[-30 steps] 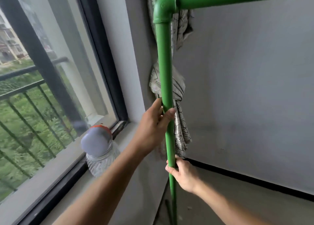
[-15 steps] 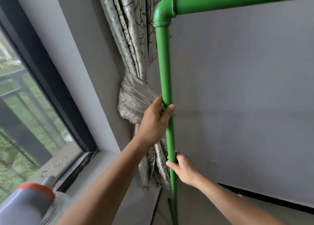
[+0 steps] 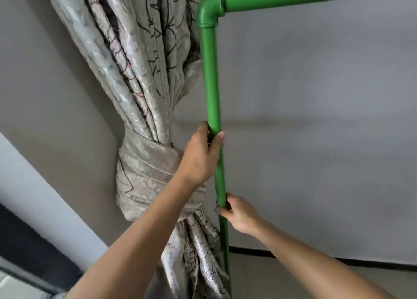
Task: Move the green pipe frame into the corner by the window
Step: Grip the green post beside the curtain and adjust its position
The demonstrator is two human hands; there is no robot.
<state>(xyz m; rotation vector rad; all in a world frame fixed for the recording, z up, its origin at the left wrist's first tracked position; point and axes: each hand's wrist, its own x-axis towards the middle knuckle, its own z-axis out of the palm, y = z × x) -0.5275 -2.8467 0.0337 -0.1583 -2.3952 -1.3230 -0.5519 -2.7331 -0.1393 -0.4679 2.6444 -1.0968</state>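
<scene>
Green pipe frame (image 3: 212, 84) stands at centre frame, its upright post just right of one knotted curtain (image 3: 144, 109) and its elbow joint (image 3: 208, 10) turning a top bar to the upper right. Two hands close around that post: the left hand (image 3: 200, 156) curls round it at mid-height, the right hand (image 3: 239, 213) clasps it lower down.

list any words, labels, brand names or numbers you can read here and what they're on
None can be read.
The green pipe frame, held by the left hand and right hand, shows no print.
The curtain bears only a branch pattern.
The wall is blank.
</scene>
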